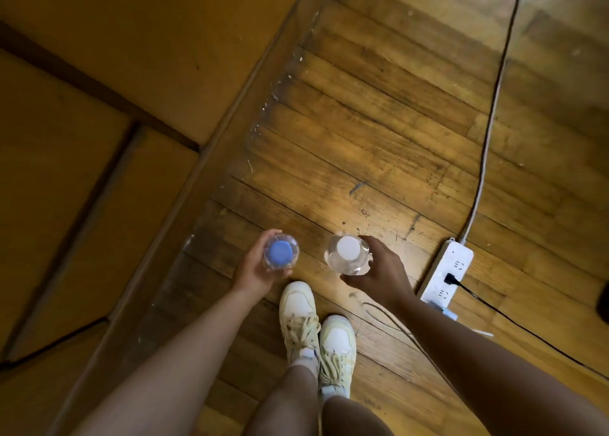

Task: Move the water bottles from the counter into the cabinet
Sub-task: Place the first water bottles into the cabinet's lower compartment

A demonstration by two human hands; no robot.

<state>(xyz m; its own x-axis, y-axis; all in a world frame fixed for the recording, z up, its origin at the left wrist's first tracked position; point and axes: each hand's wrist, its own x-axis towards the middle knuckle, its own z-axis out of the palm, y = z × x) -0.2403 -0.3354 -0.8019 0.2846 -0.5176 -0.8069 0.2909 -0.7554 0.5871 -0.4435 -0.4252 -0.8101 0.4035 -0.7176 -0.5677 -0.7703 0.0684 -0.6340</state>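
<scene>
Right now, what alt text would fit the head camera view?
Seen from above, a person's left hand holds a blue-capped water bottle and the right hand a white-capped one, over a wooden floor beside a power strip.

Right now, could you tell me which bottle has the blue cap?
The bottle in the left hand; the right hand holds a white-capped one.

1. Warm, dim amber light overall; the wooden floor point(379, 159) is brightest at the upper right, where a pale sheen washes out the boards.
2. The left arm point(184, 346) is lit; the right arm point(494, 363) lies in deep shadow.
3. Wide-angle bending curves the straight lines near the edges.
4. The cabinet panels point(82, 139) look flat, soft and slightly blurred.
</scene>
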